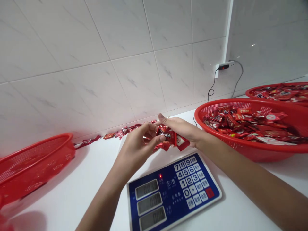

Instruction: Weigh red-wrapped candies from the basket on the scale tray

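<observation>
Above the pan of a blue and white digital scale (173,189), both hands meet around several red wrapped packets (168,136). My left hand (141,142) pinches a red packet between thumb and fingers. My right hand (179,128) is cupped behind the packets with its thumb raised, holding them against its palm. One packet with a pale patch (182,142) sticks out below the right palm. More red packets (163,146) show just under the hands, partly hidden by them.
Red baskets stand at the left (55,155), at the right (240,144) with many packets, and far right (284,93). A row of packets (122,132) lies along the tiled wall. A socket (225,66) with cables is on the wall.
</observation>
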Tool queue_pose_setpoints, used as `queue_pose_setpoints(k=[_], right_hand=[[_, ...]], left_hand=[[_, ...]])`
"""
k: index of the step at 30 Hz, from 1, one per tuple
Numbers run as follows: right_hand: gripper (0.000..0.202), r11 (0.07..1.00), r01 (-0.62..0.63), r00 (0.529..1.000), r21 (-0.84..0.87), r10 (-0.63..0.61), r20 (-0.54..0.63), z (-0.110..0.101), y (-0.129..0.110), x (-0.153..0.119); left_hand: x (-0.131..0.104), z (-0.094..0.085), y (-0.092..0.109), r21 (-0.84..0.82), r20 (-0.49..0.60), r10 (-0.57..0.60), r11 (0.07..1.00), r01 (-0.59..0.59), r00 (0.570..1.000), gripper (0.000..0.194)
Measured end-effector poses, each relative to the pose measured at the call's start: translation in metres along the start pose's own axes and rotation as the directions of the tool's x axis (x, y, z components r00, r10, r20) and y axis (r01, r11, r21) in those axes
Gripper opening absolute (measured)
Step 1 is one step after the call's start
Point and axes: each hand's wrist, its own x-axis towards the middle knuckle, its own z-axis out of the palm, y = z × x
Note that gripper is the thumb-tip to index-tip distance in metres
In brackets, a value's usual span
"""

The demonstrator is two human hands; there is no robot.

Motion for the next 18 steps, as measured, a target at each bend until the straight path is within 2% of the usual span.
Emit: queue_pose_setpoints(k=[3, 5, 8, 11, 14, 18], right_hand=[[0.06, 1.0, 0.005, 1.0, 0.03, -0.005, 0.005, -0.002, -0.002, 0.001], [0.065, 1.0, 0.008, 1.0, 0.028, -0.008, 0.011, -0.004, -0.003, 0.0], [0.068, 0.999, 0.023, 0.999, -0.046, -0.021, 0.046, -0.011, -0.005, -0.003], [0.057, 0.982, 0.082, 0.993, -0.172, -0.066, 0.096, -0.014, -0.007, -0.006], [0.044, 0.963, 0.143, 0.989, -0.23, -0.134, 0.055, -0.009, -0.011, -0.009], [0.026, 0.954, 0.219, 0.974, -0.206, -0.225, -0.006, 0.0, -0.017, -0.01]], left_hand=[[0.001, -0.005, -0.004, -0.152, 0.059, -0.036, 0.987, 0.045, 0.998, 0.023], [0.001, -0.006, -0.006, -0.223, 0.06, -0.04, 0.973, 0.052, 0.997, 0.024], [0.001, -0.01, -0.009, -0.34, -0.015, -0.065, 0.939, 0.056, 0.998, 0.027], [0.001, -0.016, -0.009, -0.423, -0.134, -0.097, 0.906, 0.032, 0.986, 0.031], [0.001, -0.023, -0.008, -0.374, -0.143, -0.091, 0.927, 0.031, 0.986, 0.032], [0.002, -0.025, -0.01, -0.173, 0.021, -0.052, 0.983, 0.055, 0.998, 0.036]])
